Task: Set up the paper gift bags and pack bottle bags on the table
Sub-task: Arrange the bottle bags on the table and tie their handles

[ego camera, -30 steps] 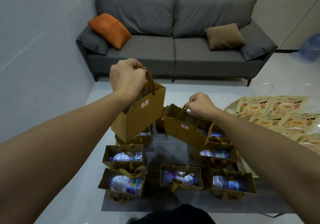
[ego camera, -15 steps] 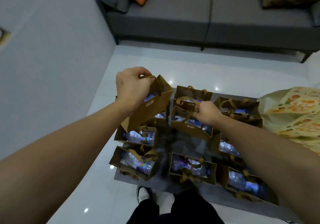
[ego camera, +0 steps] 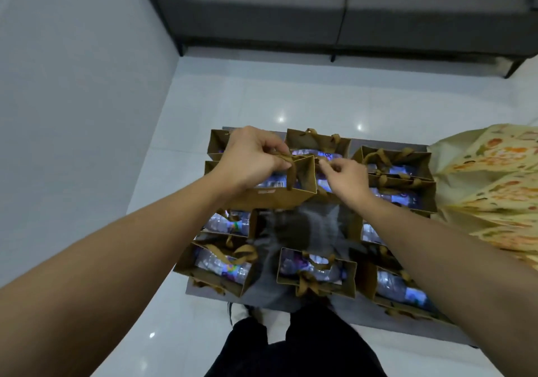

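Observation:
Several brown paper gift bags with ribbon handles stand round the edge of a low grey table [ego camera: 305,228], each with a plastic bottle lying inside. My left hand [ego camera: 250,158] grips the ribbon handle of one bag [ego camera: 276,197] at the left of the table, and this bag leans slightly. Just to its right, my right hand [ego camera: 346,180] pinches a ribbon handle of a neighbouring bag [ego camera: 323,183], which the hand mostly hides. Other packed bags sit at the back [ego camera: 318,143], front left [ego camera: 215,269] and front middle [ego camera: 316,271].
A yellow patterned bag [ego camera: 492,184] lies against the table's right side. A grey sofa [ego camera: 349,12] stands beyond a strip of glossy white floor. A grey wall [ego camera: 72,100] runs along the left. My legs [ego camera: 297,344] are at the table's near edge.
Both hands have come down with their bags from raised positions to table level and moved closer together. The view has tilted downward.

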{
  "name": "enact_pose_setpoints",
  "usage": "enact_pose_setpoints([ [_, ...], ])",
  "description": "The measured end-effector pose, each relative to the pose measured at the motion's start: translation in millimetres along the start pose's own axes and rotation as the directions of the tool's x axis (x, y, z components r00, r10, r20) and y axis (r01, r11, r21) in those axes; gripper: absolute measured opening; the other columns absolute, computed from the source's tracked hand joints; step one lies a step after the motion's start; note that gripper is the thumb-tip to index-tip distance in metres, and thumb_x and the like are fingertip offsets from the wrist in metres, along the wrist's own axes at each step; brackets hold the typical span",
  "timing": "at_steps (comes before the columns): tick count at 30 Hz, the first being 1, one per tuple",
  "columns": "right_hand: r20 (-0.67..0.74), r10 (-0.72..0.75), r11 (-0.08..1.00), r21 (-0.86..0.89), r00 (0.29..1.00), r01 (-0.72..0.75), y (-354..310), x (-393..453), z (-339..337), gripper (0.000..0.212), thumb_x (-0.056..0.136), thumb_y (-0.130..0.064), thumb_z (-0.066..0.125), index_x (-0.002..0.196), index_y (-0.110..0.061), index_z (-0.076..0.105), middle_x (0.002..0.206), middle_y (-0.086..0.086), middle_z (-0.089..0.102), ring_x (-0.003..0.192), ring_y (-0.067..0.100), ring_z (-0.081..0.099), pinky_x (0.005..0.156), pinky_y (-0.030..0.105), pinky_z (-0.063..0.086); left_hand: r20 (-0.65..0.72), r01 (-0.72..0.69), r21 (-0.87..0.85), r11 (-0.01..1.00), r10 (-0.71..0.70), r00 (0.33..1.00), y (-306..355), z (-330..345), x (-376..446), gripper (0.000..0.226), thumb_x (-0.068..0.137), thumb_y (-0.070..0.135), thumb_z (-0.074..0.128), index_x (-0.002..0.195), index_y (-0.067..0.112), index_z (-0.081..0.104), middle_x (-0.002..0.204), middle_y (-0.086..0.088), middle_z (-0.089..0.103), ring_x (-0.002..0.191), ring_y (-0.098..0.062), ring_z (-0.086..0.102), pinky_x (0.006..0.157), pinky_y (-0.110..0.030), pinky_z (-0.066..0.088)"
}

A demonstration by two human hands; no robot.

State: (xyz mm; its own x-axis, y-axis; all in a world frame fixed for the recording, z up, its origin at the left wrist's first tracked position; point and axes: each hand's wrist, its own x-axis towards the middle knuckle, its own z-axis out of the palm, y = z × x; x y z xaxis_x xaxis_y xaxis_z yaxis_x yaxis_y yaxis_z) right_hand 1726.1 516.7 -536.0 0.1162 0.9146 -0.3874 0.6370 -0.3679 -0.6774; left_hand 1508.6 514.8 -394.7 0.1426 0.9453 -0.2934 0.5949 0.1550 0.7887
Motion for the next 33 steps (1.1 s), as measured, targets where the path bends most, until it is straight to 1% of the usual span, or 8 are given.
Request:
enact_pose_setpoints([
  [4, 0.211, 0.277, 0.888, 0.317, 0.937, -0.334, 16, -14, 0, 0.054, 0.099, -0.061, 0.045, 0.110, -0.015, 0.070, 0.088, 0.009, 0.076, 0.070, 0.026, 0.075, 0.056, 0.036, 0.061, 0.093, -0.005, -0.043, 0.999, 0.009, 0.996, 10, 25, 1, 0.012, 0.076, 0.008, 0.083, 0.082, 0.019, 0.081, 0.081, 0.002, 0.075, 0.081, -0.014, 0.070, 0.081, -0.036, 0.060],
  [11, 0.143, 0.345, 0.836, 0.402, 0.928, -0.373, 63, -46, -10, 0.051, 0.091, -0.071, 0.049, 0.102, -0.025, 0.067, 0.099, 0.003, 0.067, 0.083, 0.027, 0.073, 0.072, 0.048, 0.064, 0.244, -0.046, 0.005, 0.999, 0.044, 0.969, 8, 76, -1, 0.007, 0.080, 0.009, 0.081, 0.083, 0.016, 0.081, 0.080, 0.003, 0.075, 0.081, -0.008, 0.070, 0.075, -0.025, 0.057],
  [14, 0.083, 0.350, 0.889, 0.285, 0.933, -0.359, 83, -51, -2, 0.052, 0.091, -0.060, 0.063, 0.114, -0.015, 0.072, 0.105, 0.004, 0.070, 0.094, 0.024, 0.068, 0.064, 0.036, 0.061, 0.286, -0.039, 0.051, 0.998, 0.023, 0.958, -4, 100, 0, 0.010, 0.081, 0.011, 0.082, 0.080, 0.020, 0.081, 0.076, 0.008, 0.074, 0.075, -0.001, 0.067, 0.071, -0.018, 0.051],
  [18, -0.035, 0.337, 0.940, -0.036, 0.941, -0.338, 113, -59, 11, 0.017, 0.092, -0.032, 0.070, 0.087, -0.017, 0.077, 0.085, 0.003, 0.072, 0.090, 0.023, 0.067, 0.077, 0.031, 0.051, 0.321, -0.033, 0.152, 0.988, -0.018, 0.947, -25, 122, 1, 0.019, 0.083, 0.013, 0.081, 0.079, 0.031, 0.075, 0.078, 0.016, 0.069, 0.081, 0.003, 0.063, 0.080, -0.017, 0.050],
  [20, -0.097, 0.342, 0.936, -0.053, 0.935, -0.348, 122, -63, 19, 0.017, 0.093, -0.025, 0.068, 0.082, -0.016, 0.077, 0.082, 0.003, 0.071, 0.087, 0.022, 0.067, 0.072, 0.027, 0.045, 0.320, -0.017, 0.175, 0.984, -0.040, 0.947, -37, 131, 3, 0.013, 0.085, 0.016, 0.080, 0.086, 0.028, 0.077, 0.083, 0.015, 0.071, 0.086, 0.003, 0.064, 0.086, -0.021, 0.053],
  [24, -0.150, 0.323, 0.946, 0.011, 0.935, -0.325, 133, -71, 30, 0.021, 0.097, -0.024, 0.064, 0.106, -0.010, 0.077, 0.102, 0.006, 0.074, 0.097, 0.019, 0.065, 0.082, 0.025, 0.043, 0.265, 0.008, 0.313, 0.950, -0.095, 0.960, -61, 148, 4, 0.010, 0.089, 0.020, 0.075, 0.098, 0.026, 0.076, 0.087, 0.012, 0.070, 0.087, -0.002, 0.064, 0.085, -0.026, 0.056],
  [29, -0.112, 0.254, 0.965, -0.034, 0.961, -0.259, 152, -111, 40, 0.020, 0.092, -0.022, 0.067, 0.110, -0.015, 0.075, 0.098, 0.008, 0.075, 0.094, 0.026, 0.069, 0.086, 0.032, 0.053, 0.251, -0.034, 0.454, 0.890, -0.091, 0.964, -93, 165, -12, 0.033, 0.091, 0.024, 0.071, 0.123, 0.023, 0.065, 0.118, 0.004, 0.064, 0.108, -0.014, 0.058, 0.086, -0.025, 0.046],
  [33, 0.156, -0.015, 0.963, -0.262, 0.988, 0.056, 167, -157, 59, 0.027, 0.082, -0.028, 0.066, 0.105, -0.017, 0.073, 0.099, 0.005, 0.070, 0.098, 0.028, 0.064, 0.085, 0.036, 0.054, 0.259, -0.125, 0.472, 0.872, -0.001, 0.966, -112, 169, -37, 0.040, 0.088, 0.020, 0.072, 0.128, 0.022, 0.064, 0.139, -0.004, 0.049, 0.128, -0.024, 0.044, 0.105, -0.035, 0.042],
])
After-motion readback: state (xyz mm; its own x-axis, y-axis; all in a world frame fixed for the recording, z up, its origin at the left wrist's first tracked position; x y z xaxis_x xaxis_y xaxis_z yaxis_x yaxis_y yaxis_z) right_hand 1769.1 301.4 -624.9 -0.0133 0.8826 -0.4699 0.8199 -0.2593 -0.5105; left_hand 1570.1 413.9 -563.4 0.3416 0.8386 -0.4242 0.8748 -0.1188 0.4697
